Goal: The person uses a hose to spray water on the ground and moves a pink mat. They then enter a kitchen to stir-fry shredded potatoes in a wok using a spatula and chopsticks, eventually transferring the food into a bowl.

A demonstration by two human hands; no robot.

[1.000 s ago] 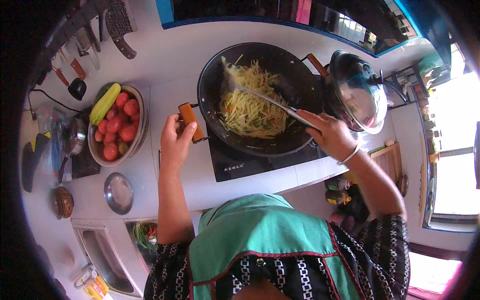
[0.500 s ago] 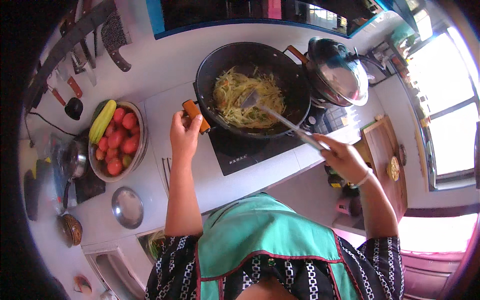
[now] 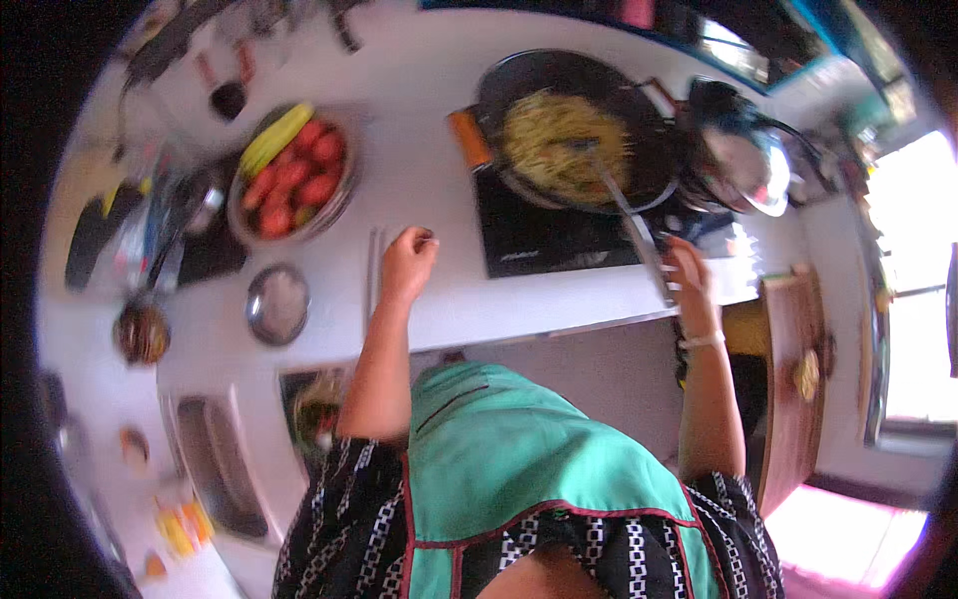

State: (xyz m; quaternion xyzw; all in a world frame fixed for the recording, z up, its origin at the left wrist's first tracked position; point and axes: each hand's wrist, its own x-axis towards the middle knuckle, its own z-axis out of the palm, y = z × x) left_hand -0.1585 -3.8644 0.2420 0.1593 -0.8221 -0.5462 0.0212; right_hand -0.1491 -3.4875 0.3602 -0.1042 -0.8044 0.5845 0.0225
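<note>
A dark wok (image 3: 649, 195) sits on the black cooktop (image 3: 559, 257), with pale, stringy shredded vegetables (image 3: 559, 150) in it. My right hand (image 3: 691, 280) is closed around the handle end of a metal spatula (image 3: 636, 225), whose blade rests among the shreds. The wok's orange-brown side handle (image 3: 469, 139) is free. My left hand (image 3: 409, 265) hovers over the white counter, away from the wok, its fingers curled in with nothing visible in them. Right beside it lies a pair of chopsticks (image 3: 374, 270). Motion blurs the picture somewhat.
A lidded pan (image 3: 748, 165) stands right of the wok. To the left, a bowl (image 3: 344, 190) holds red tomatoes (image 3: 296, 180) and a yellow-green gourd (image 3: 276, 138). A metal plate (image 3: 279, 303) lies in front. Sink (image 3: 225, 464) at lower left; wooden board (image 3: 793, 379) at right.
My left hand has let go of the wok's handle and drawn back toward the chopsticks. The view has turned left, and my right hand still has the spatula.
</note>
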